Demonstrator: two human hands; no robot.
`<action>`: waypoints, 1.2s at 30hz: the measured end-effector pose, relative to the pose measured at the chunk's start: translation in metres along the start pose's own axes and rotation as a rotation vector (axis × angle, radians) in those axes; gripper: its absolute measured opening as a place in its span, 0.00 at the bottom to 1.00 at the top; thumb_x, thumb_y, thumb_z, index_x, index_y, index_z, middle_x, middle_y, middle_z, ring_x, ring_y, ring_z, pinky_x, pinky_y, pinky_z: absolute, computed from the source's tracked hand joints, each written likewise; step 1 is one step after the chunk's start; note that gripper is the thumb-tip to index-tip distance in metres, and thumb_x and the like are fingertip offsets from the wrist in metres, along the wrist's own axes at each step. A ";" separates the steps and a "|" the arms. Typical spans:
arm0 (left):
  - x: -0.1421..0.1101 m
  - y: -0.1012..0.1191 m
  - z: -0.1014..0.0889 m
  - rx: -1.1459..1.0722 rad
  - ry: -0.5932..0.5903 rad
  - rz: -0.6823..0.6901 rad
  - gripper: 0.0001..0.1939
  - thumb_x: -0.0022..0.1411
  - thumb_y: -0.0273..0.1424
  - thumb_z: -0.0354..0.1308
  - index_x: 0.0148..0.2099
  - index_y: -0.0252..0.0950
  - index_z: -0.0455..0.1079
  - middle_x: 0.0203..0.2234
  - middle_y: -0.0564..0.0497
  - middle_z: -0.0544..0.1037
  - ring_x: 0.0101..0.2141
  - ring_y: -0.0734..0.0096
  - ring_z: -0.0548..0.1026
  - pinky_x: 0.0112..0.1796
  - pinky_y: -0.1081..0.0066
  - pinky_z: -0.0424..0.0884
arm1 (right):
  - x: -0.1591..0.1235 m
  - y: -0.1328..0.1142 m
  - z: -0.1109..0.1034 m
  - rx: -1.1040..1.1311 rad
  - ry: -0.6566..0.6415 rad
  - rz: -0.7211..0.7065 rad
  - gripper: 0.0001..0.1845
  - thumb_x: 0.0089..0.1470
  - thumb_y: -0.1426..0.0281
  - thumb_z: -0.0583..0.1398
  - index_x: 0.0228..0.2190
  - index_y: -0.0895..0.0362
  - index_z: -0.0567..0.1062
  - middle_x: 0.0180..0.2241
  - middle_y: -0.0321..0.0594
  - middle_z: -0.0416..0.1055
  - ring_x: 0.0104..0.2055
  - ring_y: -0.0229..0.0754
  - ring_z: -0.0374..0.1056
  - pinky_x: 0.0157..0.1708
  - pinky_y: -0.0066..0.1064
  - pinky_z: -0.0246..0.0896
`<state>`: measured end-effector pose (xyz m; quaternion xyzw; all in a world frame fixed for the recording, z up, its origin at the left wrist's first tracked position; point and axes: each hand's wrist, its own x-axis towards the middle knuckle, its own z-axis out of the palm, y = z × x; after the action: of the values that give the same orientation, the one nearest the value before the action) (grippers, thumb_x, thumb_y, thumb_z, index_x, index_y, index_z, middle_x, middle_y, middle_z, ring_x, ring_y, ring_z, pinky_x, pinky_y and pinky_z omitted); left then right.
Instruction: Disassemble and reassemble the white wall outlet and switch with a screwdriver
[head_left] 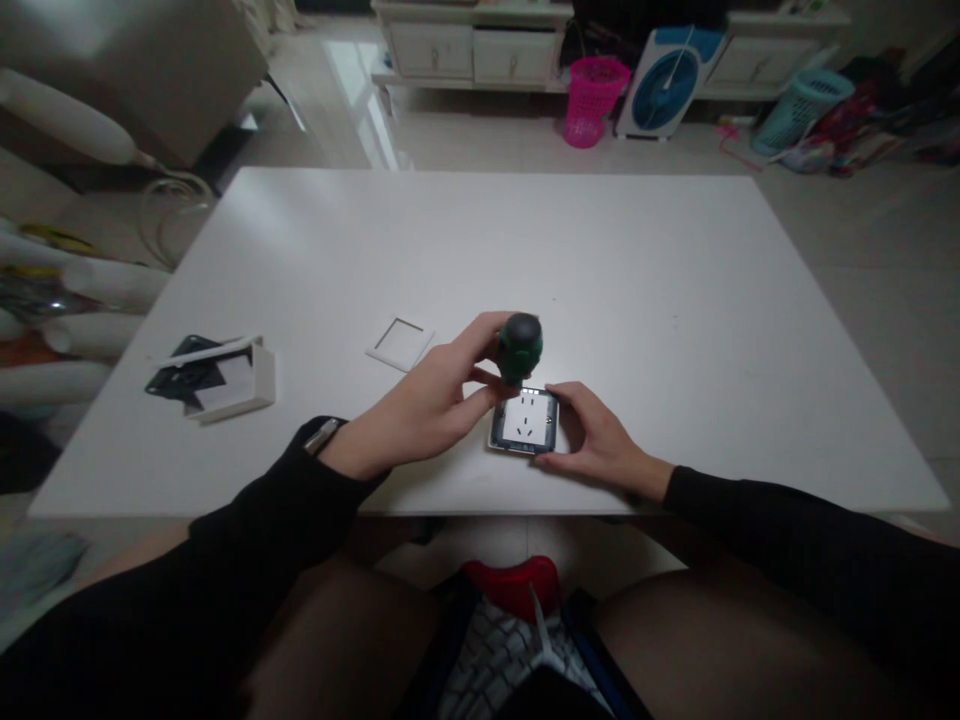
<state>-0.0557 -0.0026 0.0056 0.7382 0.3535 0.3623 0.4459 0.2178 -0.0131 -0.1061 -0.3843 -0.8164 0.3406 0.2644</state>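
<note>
Here's the left hand (442, 400), its grip closed round a tool with a dark green handle (520, 345), roughly upright, its tip hidden from us! Below, face up near the close edge of the tabletop (637, 260), lies the white socket (526, 418) with its dark surround. The right hand (600, 440) has its grip clamped on the socket's right side, thumb at the near corner, fingers at the far one. Off left, a square white frame (390, 360) lies flat.

A white, dark-rimmed socket (526, 424) lies face-up under an upright green-black screwdriver (520, 345).
</note>
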 end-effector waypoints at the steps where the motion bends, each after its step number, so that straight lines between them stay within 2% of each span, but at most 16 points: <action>1: 0.000 0.001 -0.001 0.009 -0.009 0.003 0.24 0.69 0.25 0.58 0.65 0.40 0.62 0.48 0.44 0.78 0.46 0.62 0.80 0.48 0.61 0.81 | 0.000 0.000 0.000 0.001 0.000 0.001 0.48 0.49 0.56 0.74 0.65 0.47 0.61 0.59 0.51 0.69 0.59 0.63 0.68 0.56 0.60 0.68; 5: 0.000 0.004 -0.003 0.056 -0.066 0.005 0.17 0.70 0.25 0.54 0.60 0.36 0.64 0.45 0.43 0.77 0.46 0.60 0.78 0.50 0.58 0.77 | 0.000 0.001 0.000 0.000 0.002 -0.007 0.48 0.49 0.55 0.75 0.64 0.47 0.62 0.58 0.51 0.69 0.58 0.62 0.69 0.56 0.60 0.68; 9: -0.002 0.002 0.001 0.079 -0.051 0.027 0.13 0.71 0.28 0.55 0.56 0.36 0.65 0.44 0.44 0.75 0.43 0.62 0.76 0.51 0.57 0.74 | -0.001 0.003 0.002 -0.005 0.021 -0.026 0.48 0.48 0.56 0.75 0.64 0.47 0.62 0.58 0.50 0.69 0.57 0.61 0.69 0.55 0.59 0.69; 14: -0.003 -0.005 0.008 0.051 0.008 0.000 0.20 0.72 0.33 0.61 0.61 0.39 0.60 0.42 0.47 0.75 0.41 0.66 0.76 0.45 0.63 0.74 | -0.001 0.003 0.002 -0.002 0.023 -0.024 0.48 0.48 0.54 0.76 0.64 0.46 0.62 0.58 0.49 0.69 0.58 0.61 0.69 0.56 0.60 0.69; 18: -0.001 -0.007 0.007 0.051 0.050 -0.014 0.18 0.69 0.36 0.64 0.55 0.38 0.63 0.39 0.48 0.78 0.39 0.64 0.78 0.43 0.64 0.74 | 0.000 0.002 0.001 -0.006 0.017 -0.030 0.48 0.49 0.56 0.75 0.64 0.46 0.62 0.58 0.50 0.69 0.58 0.61 0.69 0.56 0.60 0.69; 22: 0.001 -0.003 -0.001 0.082 0.025 -0.026 0.15 0.68 0.36 0.65 0.51 0.36 0.66 0.39 0.46 0.81 0.39 0.63 0.80 0.42 0.64 0.75 | -0.001 0.002 0.001 -0.015 0.010 -0.026 0.49 0.48 0.55 0.75 0.65 0.45 0.62 0.58 0.50 0.69 0.58 0.63 0.69 0.56 0.62 0.68; 26: 0.001 0.003 -0.006 0.083 -0.019 -0.043 0.15 0.67 0.34 0.66 0.51 0.37 0.67 0.41 0.45 0.82 0.41 0.61 0.82 0.42 0.64 0.77 | -0.001 0.002 0.001 -0.021 0.004 -0.026 0.48 0.49 0.55 0.75 0.65 0.46 0.61 0.59 0.50 0.68 0.59 0.62 0.68 0.57 0.61 0.68; 30: -0.001 0.006 -0.007 0.038 -0.051 -0.076 0.12 0.69 0.32 0.63 0.52 0.37 0.66 0.43 0.43 0.82 0.43 0.58 0.82 0.42 0.61 0.78 | 0.000 0.000 0.000 -0.010 0.000 -0.029 0.48 0.49 0.56 0.75 0.65 0.46 0.61 0.58 0.50 0.69 0.58 0.61 0.69 0.56 0.59 0.68; 36: -0.002 0.000 -0.006 -0.013 -0.061 -0.063 0.09 0.73 0.31 0.56 0.53 0.37 0.67 0.46 0.43 0.81 0.47 0.58 0.79 0.49 0.55 0.76 | 0.000 0.001 -0.001 -0.009 -0.005 -0.020 0.48 0.49 0.56 0.75 0.65 0.45 0.61 0.58 0.49 0.69 0.58 0.63 0.69 0.56 0.60 0.68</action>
<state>-0.0619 -0.0021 0.0068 0.7345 0.3606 0.3275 0.4724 0.2186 -0.0124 -0.1060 -0.3764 -0.8224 0.3351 0.2641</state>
